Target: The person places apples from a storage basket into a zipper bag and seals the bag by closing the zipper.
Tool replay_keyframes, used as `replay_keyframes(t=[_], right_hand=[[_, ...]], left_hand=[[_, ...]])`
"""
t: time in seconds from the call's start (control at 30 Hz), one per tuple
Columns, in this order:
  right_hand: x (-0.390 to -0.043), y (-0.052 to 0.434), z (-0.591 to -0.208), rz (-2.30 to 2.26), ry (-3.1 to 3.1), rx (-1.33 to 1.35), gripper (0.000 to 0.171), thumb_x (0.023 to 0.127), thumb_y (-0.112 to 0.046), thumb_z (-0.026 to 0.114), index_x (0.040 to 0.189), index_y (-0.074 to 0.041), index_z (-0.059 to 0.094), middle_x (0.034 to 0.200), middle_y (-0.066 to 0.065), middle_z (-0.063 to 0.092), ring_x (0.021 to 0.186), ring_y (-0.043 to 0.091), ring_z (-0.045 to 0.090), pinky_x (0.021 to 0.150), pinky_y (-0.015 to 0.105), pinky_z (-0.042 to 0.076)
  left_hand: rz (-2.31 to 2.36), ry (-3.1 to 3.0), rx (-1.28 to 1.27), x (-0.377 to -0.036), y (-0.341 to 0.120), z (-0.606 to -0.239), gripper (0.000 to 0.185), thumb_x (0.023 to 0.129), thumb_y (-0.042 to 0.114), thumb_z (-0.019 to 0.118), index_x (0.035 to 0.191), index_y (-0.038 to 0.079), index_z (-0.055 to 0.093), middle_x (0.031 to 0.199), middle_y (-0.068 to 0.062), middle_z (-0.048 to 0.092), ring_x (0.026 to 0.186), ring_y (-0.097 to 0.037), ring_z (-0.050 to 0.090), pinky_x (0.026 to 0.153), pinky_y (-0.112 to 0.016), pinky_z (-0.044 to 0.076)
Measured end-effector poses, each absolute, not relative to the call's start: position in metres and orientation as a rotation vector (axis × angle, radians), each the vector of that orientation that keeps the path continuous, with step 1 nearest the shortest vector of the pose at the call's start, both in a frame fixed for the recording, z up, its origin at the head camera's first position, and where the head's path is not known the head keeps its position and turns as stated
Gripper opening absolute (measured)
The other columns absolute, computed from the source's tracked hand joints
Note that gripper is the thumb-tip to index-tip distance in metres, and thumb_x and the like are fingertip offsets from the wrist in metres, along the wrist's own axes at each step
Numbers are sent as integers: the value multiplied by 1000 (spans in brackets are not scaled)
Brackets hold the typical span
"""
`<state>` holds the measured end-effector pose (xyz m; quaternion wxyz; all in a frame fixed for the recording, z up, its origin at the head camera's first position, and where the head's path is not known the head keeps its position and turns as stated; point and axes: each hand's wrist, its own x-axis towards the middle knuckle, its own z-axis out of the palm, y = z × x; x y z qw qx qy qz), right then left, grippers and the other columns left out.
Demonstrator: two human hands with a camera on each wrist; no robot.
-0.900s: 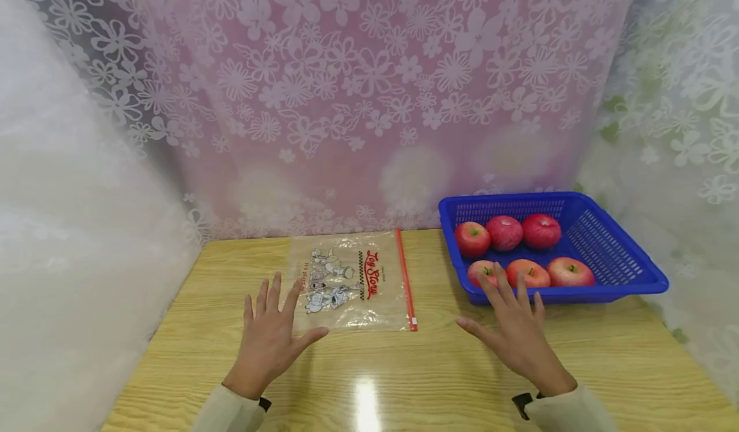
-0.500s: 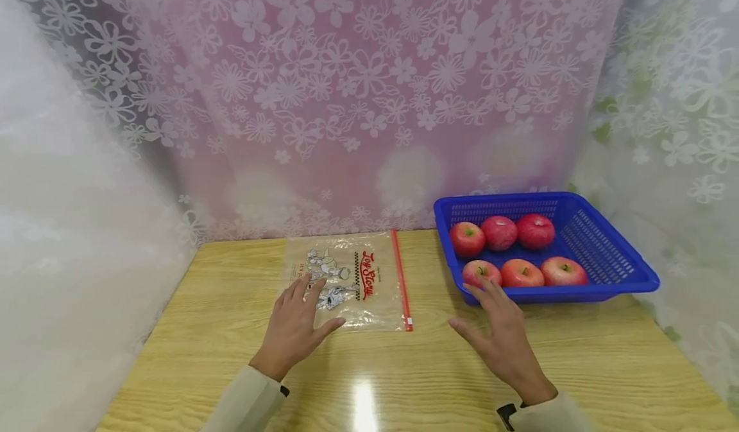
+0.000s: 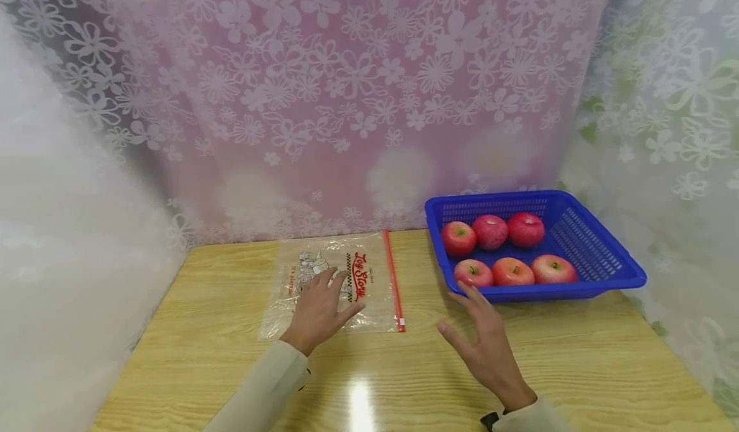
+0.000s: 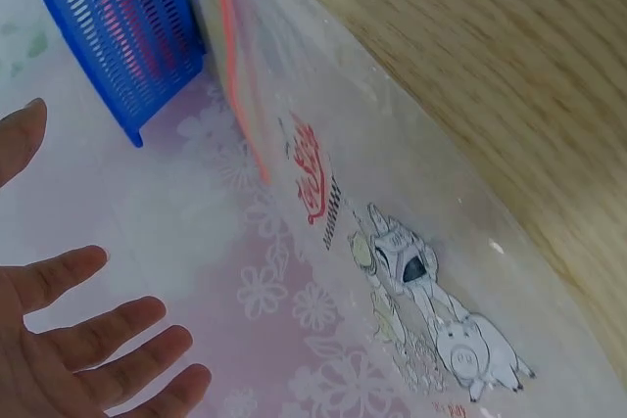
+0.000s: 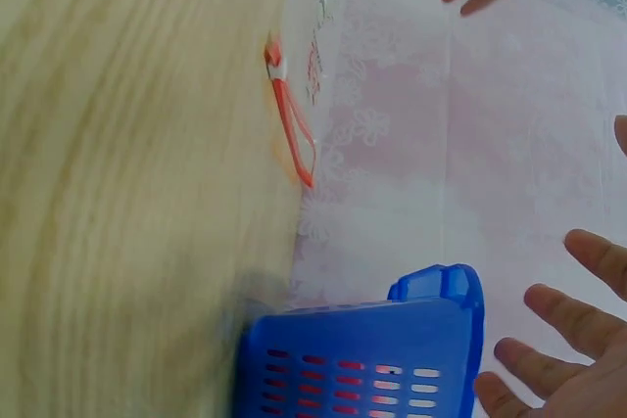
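A clear zip bag (image 3: 375, 303) with a red slider edge and printed cartoon figures lies flat on the table. My left hand (image 3: 319, 311) hovers over the bag's near part, fingers spread and nothing held. The left wrist view shows the bag's print (image 4: 470, 349) with the left fingers (image 4: 127, 325) apart from it. My right hand (image 3: 486, 348) is just in front of the blue basket (image 3: 606, 252), fingers extended, with its fingertips overlapping the near rim in the head view. Several red apples (image 3: 512, 271) sit in two rows inside the basket.
The wooden table (image 3: 190, 355) ends at a pink flowered curtain (image 3: 346, 130) behind. Pale sheets (image 3: 75, 239) hang on the left, and a flowered one (image 3: 681, 194) hangs close to the basket's right side.
My left hand has moved right and over the bag. The right hand has shifted slightly left and toward the body, its fingers drawn closer together. The head view has turned a little right.
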<state>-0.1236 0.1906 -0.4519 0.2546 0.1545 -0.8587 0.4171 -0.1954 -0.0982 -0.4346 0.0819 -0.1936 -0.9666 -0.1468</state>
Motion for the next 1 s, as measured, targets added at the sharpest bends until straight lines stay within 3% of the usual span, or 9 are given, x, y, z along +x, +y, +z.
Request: replay_keyframes(t=[0.13,0.27,0.77,0.87,1.0], right_hand=[[-122,187,-457,1143,-2286,413,46,78,-6,77,122,-3,62,138,18,52,128,38,43,107,38,28],[-120,183,-462,1156,-2236,452,48,75,0,77,121,-4,63,136,14,54,126,33,45,106,12,23],[-132,170,-478,1220,-2128,472,46,75,6,75,118,-7,64,127,10,61,114,32,57,99,10,34],[-135,168,-481,1248,-2130,467,41,77,6,74,116,-5,65,126,8,62,113,29,58,94,13,40],[-142,166,-486,1267,-2162,452,37,79,5,74,113,-4,65,126,7,62,114,27,58,90,18,46]], left_hand=[[-482,-2888,-598,-207,-85,-438,70,90,54,59,140,6,47,141,-20,44,127,-40,45,98,-60,40],[-491,-2889,-632,-221,-71,-443,67,91,52,60,138,7,48,137,-19,47,125,-38,46,98,-56,42],[-397,-3088,-574,-279,-26,-473,65,93,48,59,133,-1,51,134,-17,53,121,-32,53,92,-48,50],[-355,-3108,-533,-283,-21,-480,64,92,50,59,128,-2,55,126,-16,58,113,-31,58,87,-46,52],[-314,-3120,-452,-283,-13,-487,59,90,55,60,110,-1,62,101,-14,66,91,-29,65,74,-44,55]])
